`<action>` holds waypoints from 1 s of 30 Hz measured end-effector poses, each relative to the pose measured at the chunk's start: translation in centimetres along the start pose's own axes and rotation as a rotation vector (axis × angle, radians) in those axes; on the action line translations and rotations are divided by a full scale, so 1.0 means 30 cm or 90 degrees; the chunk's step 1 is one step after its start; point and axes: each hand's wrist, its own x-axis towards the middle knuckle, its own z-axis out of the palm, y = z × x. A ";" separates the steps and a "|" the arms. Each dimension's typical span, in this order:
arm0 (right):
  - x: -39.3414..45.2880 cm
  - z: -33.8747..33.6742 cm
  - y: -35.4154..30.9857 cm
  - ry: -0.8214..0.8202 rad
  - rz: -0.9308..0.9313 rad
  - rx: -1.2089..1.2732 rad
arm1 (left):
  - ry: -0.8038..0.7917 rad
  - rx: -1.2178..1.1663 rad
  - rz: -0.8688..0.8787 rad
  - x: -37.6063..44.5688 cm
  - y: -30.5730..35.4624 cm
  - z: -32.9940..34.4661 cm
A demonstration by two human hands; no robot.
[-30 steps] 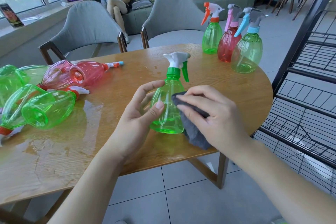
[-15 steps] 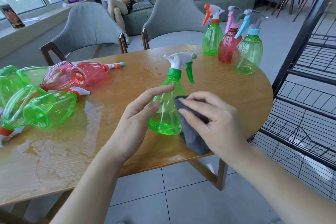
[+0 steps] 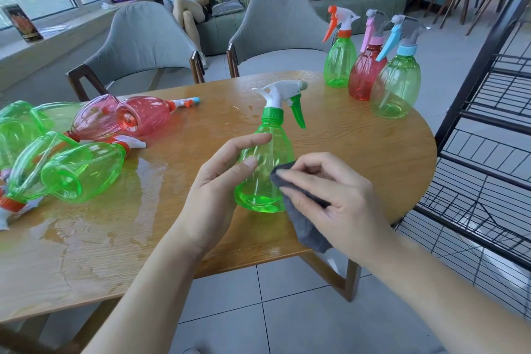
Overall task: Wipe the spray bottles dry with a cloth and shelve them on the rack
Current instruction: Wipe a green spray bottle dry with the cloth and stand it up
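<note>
The green spray bottle stands nearly upright, its nozzle pointing right. The left hand curls round its body; the right hand pinches a grey cloth against its right side.

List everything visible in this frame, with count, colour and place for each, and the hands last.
held spray bottle: 1, green with white head and green trigger, at the table's near edge
cloth: 1, dark grey, against the held bottle's right side
upright spray bottles: 3, two green and one red, far right of table
lying spray bottles: several, green and pink-red, left of table; exact count unclear
table: 1, wood, wet on the left
rack: 1, black wire, right
chairs: 2 grey, behind table
seated person: 1, on sofa, background
left hand: holds the bottle
right hand: grips the cloth
</note>
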 end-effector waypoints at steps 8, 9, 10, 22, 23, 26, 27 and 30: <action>0.035 0.002 0.004 0.026 0.018 -0.032 | 0.008 0.064 0.009 0.002 -0.008 0.007; 0.033 0.003 0.001 0.026 0.020 -0.030 | 0.009 0.061 0.010 0.002 -0.007 0.009; 0.029 0.003 -0.002 0.023 0.016 -0.025 | 0.009 0.062 0.011 0.001 -0.006 0.011; 0.004 0.023 -0.023 -0.071 -0.116 -0.061 | 0.061 0.114 0.037 0.013 -0.014 0.020; 0.000 0.021 -0.021 -0.073 -0.125 -0.075 | 0.063 0.103 0.033 0.014 -0.015 0.019; -0.015 0.010 -0.004 -0.069 -0.127 -0.088 | 0.070 0.078 0.027 0.015 -0.019 0.018; -0.018 0.007 0.004 -0.063 -0.118 -0.081 | 0.073 0.069 0.025 0.015 -0.021 0.019; -0.021 0.009 0.016 -0.034 -0.088 -0.048 | 0.086 0.054 0.018 0.016 -0.029 0.014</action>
